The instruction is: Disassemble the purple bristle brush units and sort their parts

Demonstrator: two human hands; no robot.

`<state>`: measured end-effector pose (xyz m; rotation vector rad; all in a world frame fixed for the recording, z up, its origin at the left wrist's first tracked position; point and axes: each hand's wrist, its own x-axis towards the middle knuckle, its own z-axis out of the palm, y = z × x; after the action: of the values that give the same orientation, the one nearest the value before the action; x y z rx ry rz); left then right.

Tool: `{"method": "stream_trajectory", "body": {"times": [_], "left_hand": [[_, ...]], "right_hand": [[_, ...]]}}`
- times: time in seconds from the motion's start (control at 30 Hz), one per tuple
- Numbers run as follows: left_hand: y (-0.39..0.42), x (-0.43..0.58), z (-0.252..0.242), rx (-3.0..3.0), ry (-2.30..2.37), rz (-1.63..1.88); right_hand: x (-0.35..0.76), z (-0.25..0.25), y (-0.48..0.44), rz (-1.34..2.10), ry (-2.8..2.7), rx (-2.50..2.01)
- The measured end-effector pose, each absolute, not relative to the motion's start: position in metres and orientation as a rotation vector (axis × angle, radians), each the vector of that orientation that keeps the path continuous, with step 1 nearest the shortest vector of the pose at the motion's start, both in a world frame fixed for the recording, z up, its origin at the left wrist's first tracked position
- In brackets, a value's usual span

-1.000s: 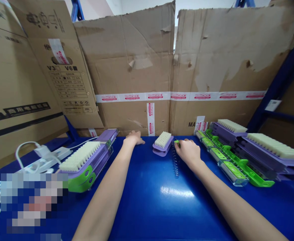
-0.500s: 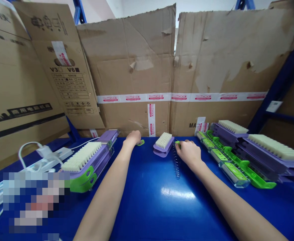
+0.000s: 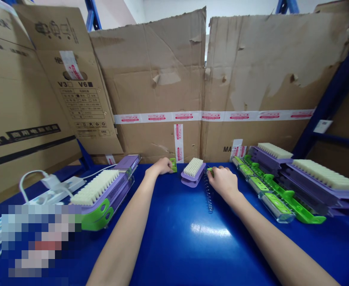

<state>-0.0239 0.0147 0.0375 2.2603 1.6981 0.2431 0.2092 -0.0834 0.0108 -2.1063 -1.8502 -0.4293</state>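
My left hand (image 3: 162, 166) is closed on a small green plastic piece (image 3: 173, 164), which stands up at the fingertips near the table's back edge. On the right, my right hand (image 3: 223, 178) is closed around another green part (image 3: 210, 171); the fingers hide most of it. A thin metal coil spring (image 3: 209, 194) extends from beside that hand toward me along the table. Between the two hands sits a small purple block with cream bristles (image 3: 193, 167), touched by neither.
At left lie a purple and green bristled piece (image 3: 98, 190) and a white power strip (image 3: 55, 190) with cables. Purple bristled pieces (image 3: 326, 174), a green toothed strip (image 3: 287, 194) and a clear-cased green strip (image 3: 262, 186) lie at right. Cardboard (image 3: 150, 91) walls the back.
My left hand has shifted slightly right, and its green piece has turned from lying flat to upright. The right hand has stayed nearly in place. The view has shifted a little.
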Motion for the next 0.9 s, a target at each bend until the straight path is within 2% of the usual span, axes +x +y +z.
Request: {"method": "stream_trajectory", "body": {"times": [0.27,0.73,0.9], "left_hand": [[0.008,-0.019,0.051,2.235,1.649,-0.065],[0.008,-0.018,0.06,2.266,1.686,0.127],[0.001,-0.003,0.059,2.29,1.73,0.012]], "right_hand": [[0.209,0.01,-0.083,-0.433,-1.847,-2.087],[0.21,0.008,-0.081,-0.463,-1.878,-2.071],[0.208,0.007,-0.081,-0.462,-1.928,-2.063]]}}
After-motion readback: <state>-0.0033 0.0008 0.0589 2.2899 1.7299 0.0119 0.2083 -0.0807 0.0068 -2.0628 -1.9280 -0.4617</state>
